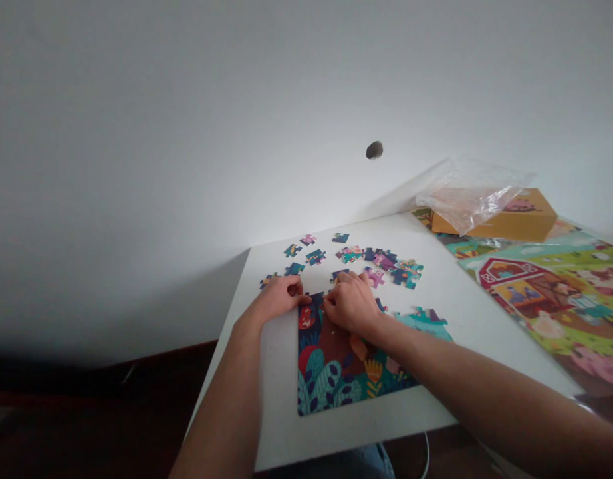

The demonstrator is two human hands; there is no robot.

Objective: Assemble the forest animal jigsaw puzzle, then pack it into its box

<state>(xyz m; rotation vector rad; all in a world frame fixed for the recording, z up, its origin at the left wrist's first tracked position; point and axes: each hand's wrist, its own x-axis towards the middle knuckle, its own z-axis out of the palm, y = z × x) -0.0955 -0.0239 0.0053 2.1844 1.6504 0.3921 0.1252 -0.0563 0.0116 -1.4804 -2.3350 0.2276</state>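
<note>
A partly assembled jigsaw puzzle [331, 359] with dark blue, brown and teal artwork lies on the white table. At its upper left corner, my left hand [281, 296] is closed, with the thumb tip on a dark blue jigsaw piece [316, 299]. My right hand [354, 303] pinches the other side of that piece, its fingers curled and partly hiding the contact. Beyond my hands lie several loose pieces, among them a pink one [308, 239] and a teal one [294, 269]. My right forearm covers part of the puzzle's right side.
To the right, a farm-themed picture sheet [550, 293] lies flat on the table. A yellow box [530, 223] stands at the back right, with a clear plastic bag [471, 193] over it. The white wall [187, 133] with a round hole [374, 150] borders the table [281, 426].
</note>
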